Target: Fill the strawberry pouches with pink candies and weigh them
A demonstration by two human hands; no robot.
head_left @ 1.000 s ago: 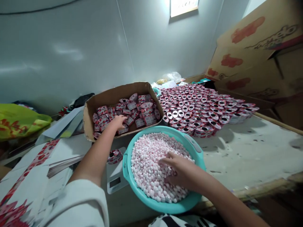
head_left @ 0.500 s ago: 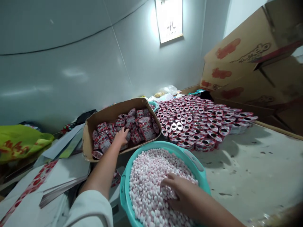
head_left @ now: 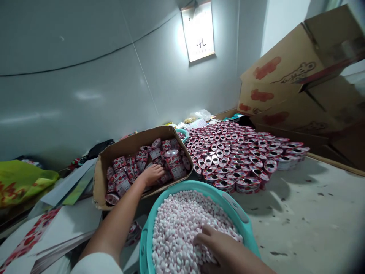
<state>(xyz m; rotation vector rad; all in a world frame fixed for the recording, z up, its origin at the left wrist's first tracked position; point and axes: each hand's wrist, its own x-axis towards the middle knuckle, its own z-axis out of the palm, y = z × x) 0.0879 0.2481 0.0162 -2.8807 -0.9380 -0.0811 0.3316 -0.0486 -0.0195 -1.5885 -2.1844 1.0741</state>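
Observation:
My left hand (head_left: 152, 175) reaches into an open cardboard box (head_left: 98, 182). Its fingers are stretched out over small red-and-white printed cans (head_left: 175, 165), which lie jumbled inside; the hand rests on them without visibly gripping one. In front of me is a turquoise basin (head_left: 145, 243) full of small white and pale pink candies (head_left: 176, 224). My right hand (head_left: 218, 247) is down in the candies at the basin's right side, fingers curled around some of them. The fingertips are partly buried.
Rows of upright red-rimmed cans (head_left: 228, 152) with dark openings in their tops cover the table (head_left: 308, 213) behind the basin. Large cardboard cartons (head_left: 273, 91) lean at the right. White sheets (head_left: 68, 220) and a yellow-green bag (head_left: 25, 182) lie at the left.
My left hand has shifted slightly right over the cans, and its fingers now lie flatter. My right hand stays in the candies. The whole view has tilted up a little.

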